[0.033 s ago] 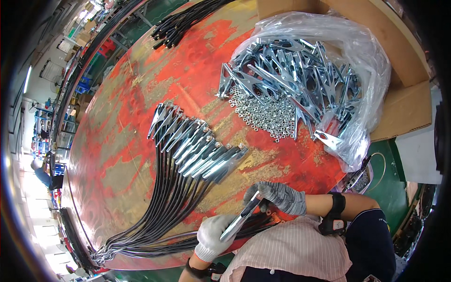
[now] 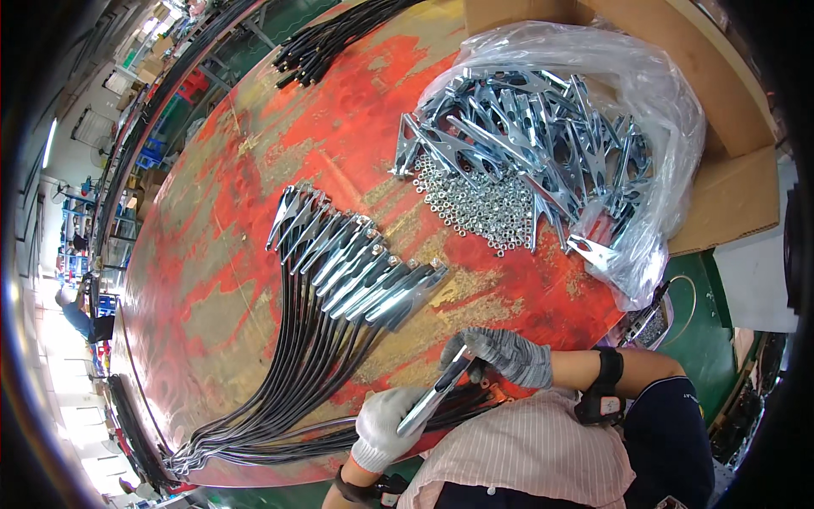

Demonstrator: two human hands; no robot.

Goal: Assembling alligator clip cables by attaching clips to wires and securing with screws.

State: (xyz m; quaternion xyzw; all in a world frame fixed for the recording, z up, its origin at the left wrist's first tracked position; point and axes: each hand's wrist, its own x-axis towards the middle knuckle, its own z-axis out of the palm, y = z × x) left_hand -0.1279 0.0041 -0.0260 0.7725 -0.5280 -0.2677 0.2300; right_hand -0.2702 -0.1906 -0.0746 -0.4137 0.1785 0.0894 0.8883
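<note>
My left hand (image 2: pixel 386 427), in a white glove, is closed around the handle end of a silver metal spring clamp (image 2: pixel 434 396) near the table's front edge. At the clamp's other end, my right hand (image 2: pixel 507 355) in a grey glove pinches the tip; its fingers partly cover that end. Black cables (image 2: pixel 458 409) with bare ring terminals lie just beside and under the clamp. Farther off to the left, a row of similar clamps (image 2: pixel 356 267) lies side by side, with black cables (image 2: pixel 297 356) running from them toward the lower left.
A heap of loose clamps (image 2: pixel 517 127) lies on a clear plastic bag (image 2: pixel 678 110) at the far right, with a pile of small nuts (image 2: pixel 475 208) before it. A cardboard box (image 2: pixel 729 204) stands behind. Another black cable bundle (image 2: pixel 331 42) rests at the worn red table's (image 2: pixel 212 297) far edge.
</note>
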